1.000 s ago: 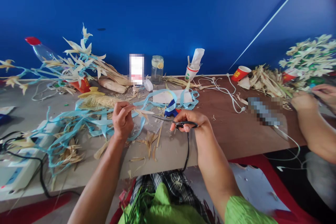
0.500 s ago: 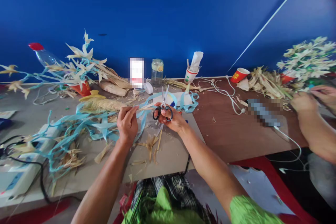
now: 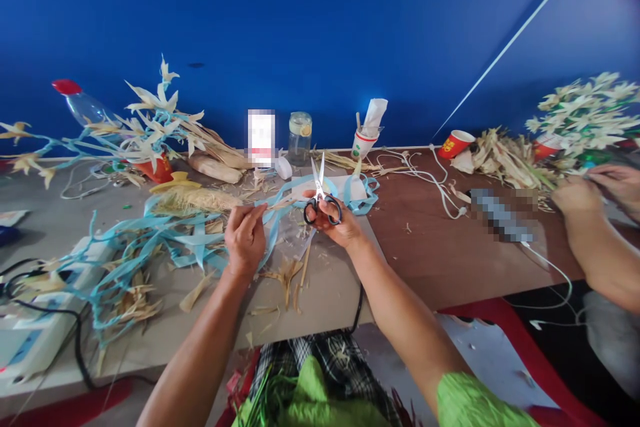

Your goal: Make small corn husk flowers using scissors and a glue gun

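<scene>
My left hand (image 3: 245, 238) pinches a thin pale strip of dried husk (image 3: 283, 203) that runs to the right over the table. My right hand (image 3: 336, 221) grips black-handled scissors (image 3: 319, 195) with the blades pointing up and away, a little apart, close to the strip's right end. Under both hands lie tangled light-blue ribbon strips (image 3: 165, 233) and husk scraps (image 3: 287, 273) on the grey table top (image 3: 325, 293).
At the back stand a glass jar (image 3: 299, 137), a paper cup with a tissue (image 3: 367, 133), a red cup (image 3: 456, 143) and husk flower branches (image 3: 145, 120). White cables (image 3: 425, 177) cross the brown table. Another person's hands (image 3: 587, 197) work at the right.
My right hand lifted the scissors off the table, turned the blades from pointing left to pointing up, and brought them to the strip in my left hand.
</scene>
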A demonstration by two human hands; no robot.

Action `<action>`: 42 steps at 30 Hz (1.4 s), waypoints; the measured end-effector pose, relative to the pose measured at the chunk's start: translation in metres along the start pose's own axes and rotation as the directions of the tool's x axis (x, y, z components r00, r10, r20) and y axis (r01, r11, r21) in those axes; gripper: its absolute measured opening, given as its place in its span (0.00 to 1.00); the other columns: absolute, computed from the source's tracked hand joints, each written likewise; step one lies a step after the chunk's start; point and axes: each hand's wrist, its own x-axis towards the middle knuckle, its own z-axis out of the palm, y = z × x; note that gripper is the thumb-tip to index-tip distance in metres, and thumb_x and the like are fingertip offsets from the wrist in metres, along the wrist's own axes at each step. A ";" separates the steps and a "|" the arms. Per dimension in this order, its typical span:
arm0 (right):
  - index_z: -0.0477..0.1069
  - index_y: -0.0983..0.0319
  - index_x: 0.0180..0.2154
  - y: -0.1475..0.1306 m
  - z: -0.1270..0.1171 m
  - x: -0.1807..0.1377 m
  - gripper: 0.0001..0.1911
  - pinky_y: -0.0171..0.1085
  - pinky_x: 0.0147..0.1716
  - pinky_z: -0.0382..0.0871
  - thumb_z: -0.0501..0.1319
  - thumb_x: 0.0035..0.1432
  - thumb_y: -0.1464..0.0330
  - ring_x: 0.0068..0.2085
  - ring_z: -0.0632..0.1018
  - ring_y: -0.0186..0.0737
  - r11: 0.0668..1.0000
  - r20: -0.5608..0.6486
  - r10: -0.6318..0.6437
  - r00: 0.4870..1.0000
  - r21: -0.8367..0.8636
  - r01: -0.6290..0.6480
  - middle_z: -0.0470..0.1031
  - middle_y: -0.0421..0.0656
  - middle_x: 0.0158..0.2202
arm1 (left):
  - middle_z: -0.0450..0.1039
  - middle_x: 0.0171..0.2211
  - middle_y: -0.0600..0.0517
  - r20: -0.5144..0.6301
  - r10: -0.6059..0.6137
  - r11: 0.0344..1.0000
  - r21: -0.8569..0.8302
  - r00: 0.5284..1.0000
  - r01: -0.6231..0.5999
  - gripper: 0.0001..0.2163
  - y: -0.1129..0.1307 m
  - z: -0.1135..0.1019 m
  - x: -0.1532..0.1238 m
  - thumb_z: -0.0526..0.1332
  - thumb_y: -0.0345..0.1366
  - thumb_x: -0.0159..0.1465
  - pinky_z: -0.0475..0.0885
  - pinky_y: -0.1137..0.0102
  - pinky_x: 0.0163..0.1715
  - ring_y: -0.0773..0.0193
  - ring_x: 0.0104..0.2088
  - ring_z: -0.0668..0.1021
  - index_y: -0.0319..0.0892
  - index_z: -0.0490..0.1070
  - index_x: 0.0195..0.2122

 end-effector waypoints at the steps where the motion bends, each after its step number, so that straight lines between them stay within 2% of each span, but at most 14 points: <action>1: 0.68 0.63 0.47 0.000 0.000 0.000 0.26 0.30 0.20 0.49 0.65 0.49 0.56 0.22 0.60 0.27 1.000 -0.001 -0.004 1.000 -0.020 0.004 0.67 0.37 0.25 | 0.69 0.31 0.49 -0.002 -0.002 1.000 0.000 1.000 0.002 0.13 0.000 0.000 0.000 0.57 0.24 0.61 0.68 0.71 0.33 0.67 0.32 0.71 0.42 0.76 0.42; 7: 0.67 0.64 0.49 -0.002 0.000 -0.001 0.30 0.31 0.22 0.52 0.65 0.49 0.54 0.25 0.64 0.30 0.980 0.037 0.031 0.999 -0.200 -0.023 0.66 0.38 0.25 | 0.69 0.31 0.49 0.005 -0.055 0.998 -0.025 0.998 0.055 0.11 -0.001 0.000 0.001 0.57 0.26 0.61 0.68 0.71 0.34 0.67 0.32 0.72 0.43 0.77 0.40; 11: 0.68 0.67 0.49 -0.012 -0.008 -0.007 0.29 0.30 0.22 0.52 0.64 0.51 0.53 0.26 0.65 0.30 0.952 0.165 0.096 0.982 -0.305 -0.042 0.67 0.38 0.25 | 0.69 0.32 0.50 -0.006 -0.156 0.986 -0.063 0.988 0.155 0.10 -0.007 -0.002 0.003 0.57 0.27 0.61 0.68 0.70 0.35 0.66 0.34 0.73 0.43 0.77 0.37; 13: 0.70 0.69 0.47 -0.018 -0.015 -0.011 0.29 0.30 0.21 0.49 0.63 0.52 0.52 0.24 0.63 0.28 0.935 0.273 0.172 0.946 -0.348 -0.070 0.67 0.38 0.24 | 0.69 0.32 0.51 -0.025 -0.183 0.980 -0.081 0.983 0.181 0.10 -0.011 -0.004 0.004 0.57 0.26 0.61 0.68 0.71 0.34 0.66 0.34 0.73 0.43 0.76 0.37; 16: 0.70 0.72 0.46 -0.027 -0.025 -0.017 0.32 0.31 0.21 0.50 0.62 0.52 0.51 0.22 0.62 0.27 0.895 0.424 0.298 0.855 -0.436 -0.095 0.67 0.38 0.21 | 0.69 0.32 0.51 -0.032 -0.184 0.974 -0.137 0.982 0.178 0.10 -0.016 -0.006 0.005 0.57 0.25 0.60 0.67 0.71 0.33 0.67 0.33 0.72 0.43 0.76 0.36; 19: 0.70 0.75 0.47 -0.033 -0.030 -0.021 0.33 0.31 0.23 0.54 0.62 0.52 0.51 0.22 0.65 0.28 0.871 0.486 0.363 0.795 -0.480 -0.104 0.66 0.37 0.20 | 0.69 0.32 0.52 -0.005 -0.181 0.967 -0.183 0.983 0.177 0.10 -0.017 -0.008 0.007 0.57 0.24 0.60 0.67 0.72 0.32 0.68 0.33 0.72 0.44 0.76 0.35; 24: 0.70 0.77 0.45 -0.036 -0.031 -0.024 0.35 0.31 0.22 0.56 0.63 0.51 0.50 0.22 0.66 0.29 0.884 0.553 0.389 0.737 -0.449 -0.129 0.66 0.37 0.18 | 0.69 0.32 0.52 0.003 -0.173 0.952 -0.254 0.985 0.168 0.09 -0.015 -0.009 0.010 0.57 0.25 0.60 0.67 0.72 0.32 0.68 0.33 0.72 0.44 0.75 0.33; 29: 0.71 0.77 0.44 -0.034 -0.033 -0.024 0.34 0.30 0.21 0.54 0.63 0.51 0.51 0.20 0.65 0.29 0.910 0.585 0.356 0.729 -0.395 -0.127 0.65 0.37 0.16 | 0.69 0.31 0.53 0.030 -0.128 0.960 -0.246 0.991 0.131 0.08 -0.014 -0.009 0.010 0.58 0.25 0.60 0.68 0.71 0.34 0.68 0.34 0.73 0.44 0.75 0.32; 42: 0.72 0.76 0.43 -0.034 -0.034 -0.023 0.31 0.30 0.20 0.54 0.64 0.52 0.53 0.19 0.65 0.28 0.918 0.609 0.353 0.711 -0.373 -0.136 0.65 0.37 0.16 | 0.69 0.32 0.52 0.082 -0.110 0.976 -0.180 0.991 0.124 0.07 -0.009 -0.009 0.009 0.58 0.27 0.61 0.69 0.69 0.35 0.66 0.35 0.74 0.44 0.75 0.32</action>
